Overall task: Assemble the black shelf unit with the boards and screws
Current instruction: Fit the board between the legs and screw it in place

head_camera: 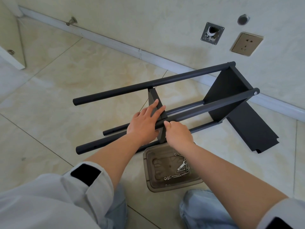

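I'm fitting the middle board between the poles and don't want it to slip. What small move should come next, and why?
Probably take a screw from the tray with the right hand to fasten the middle board, while the left hand steadies it. The board stands between the poles, with no screw visible at that joint; the end board already shows one.

Four black poles (149, 84), three black boards (227, 95), two hands (145, 123), one screw tray (170, 169) at six o'clock.
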